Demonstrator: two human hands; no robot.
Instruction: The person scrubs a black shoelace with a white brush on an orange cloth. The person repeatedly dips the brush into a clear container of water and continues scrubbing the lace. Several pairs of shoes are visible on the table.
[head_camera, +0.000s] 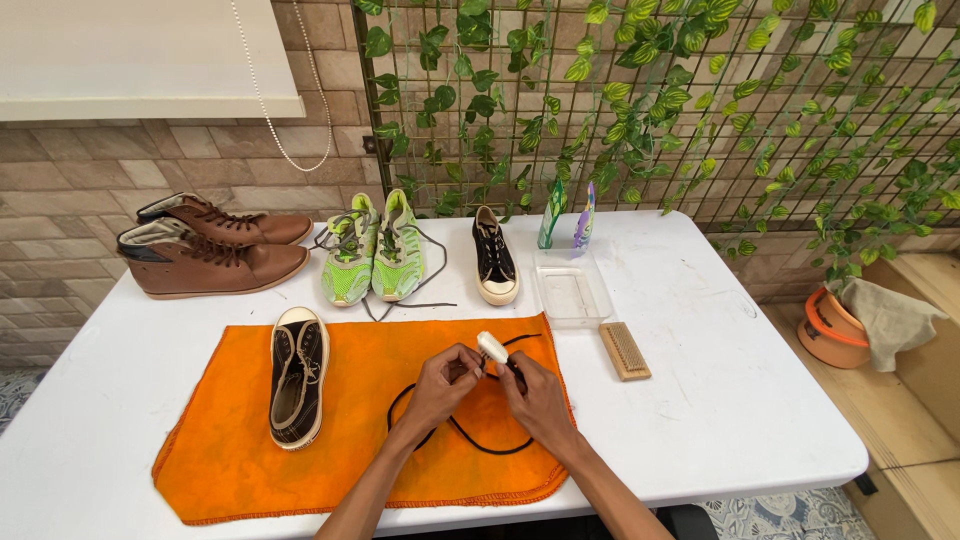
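Low in the middle of the frame, the left hand (445, 378) pinches a black lace (470, 437). The right hand (535, 395) holds a small white brush (491, 347) on the lace. The lace loops on the orange cloth (230, 440) just under the hands. A black shoe (297, 375) lies on the cloth to the left. A wood brush (625, 350) sits on the white table (740, 400) at right.
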